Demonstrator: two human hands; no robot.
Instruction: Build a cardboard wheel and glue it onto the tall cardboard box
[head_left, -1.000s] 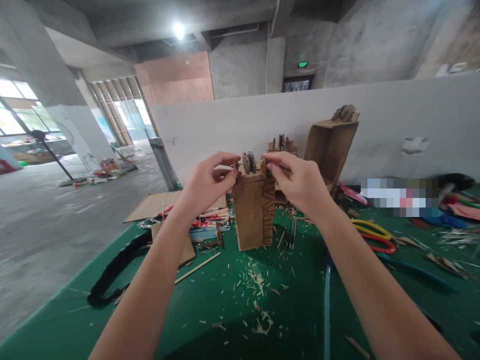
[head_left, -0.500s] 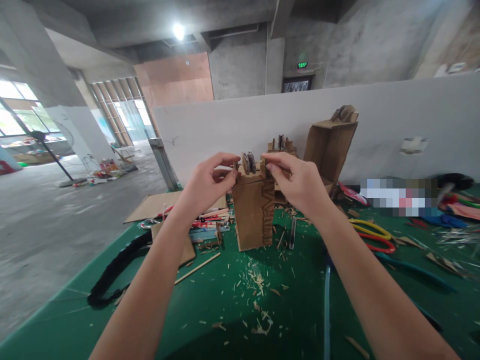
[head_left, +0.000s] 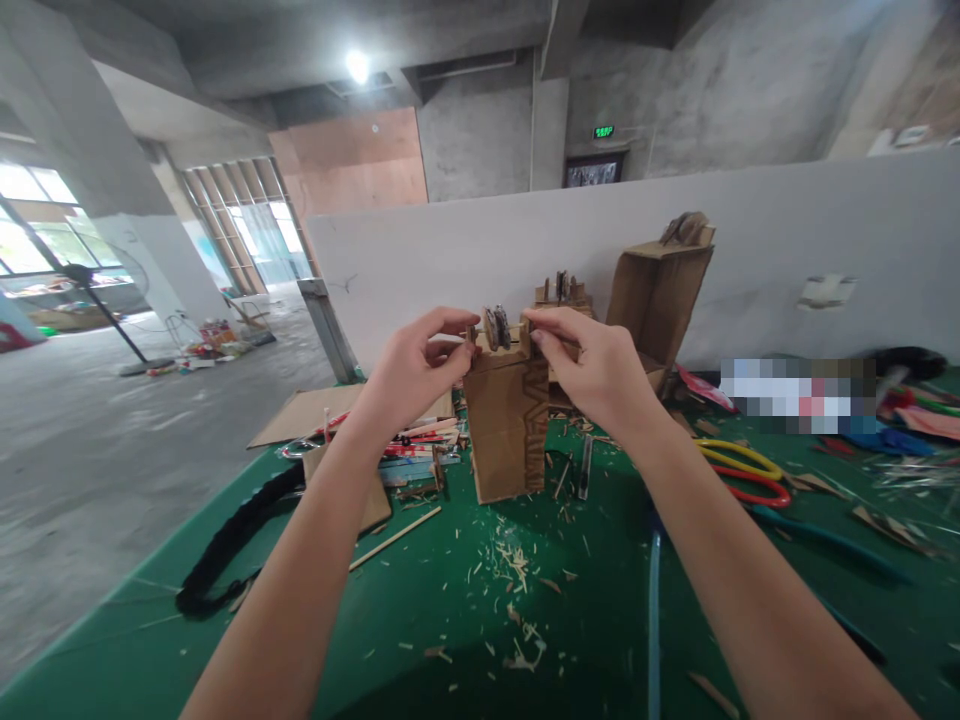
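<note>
Upright on the green table stands a tall cardboard box (head_left: 504,430), with a small pulley wheel of stacked cardboard discs (head_left: 496,328) on its top. A thin stick runs through the discs between two small cardboard uprights. My left hand (head_left: 424,350) pinches the left upright, partly hidden by its fingertips. On the other side, my right hand (head_left: 589,350) pinches the right upright (head_left: 526,335) between thumb and forefinger. Both hands are closed at the top edge of the box.
Behind stand a smaller cardboard piece with discs (head_left: 562,290) and a tall open cardboard box (head_left: 660,300). Scissors with yellow and red handles (head_left: 750,475) lie right, near a utility knife (head_left: 585,467). A wooden stick (head_left: 395,538), black strap (head_left: 232,545) and shavings (head_left: 514,560) lie on the table.
</note>
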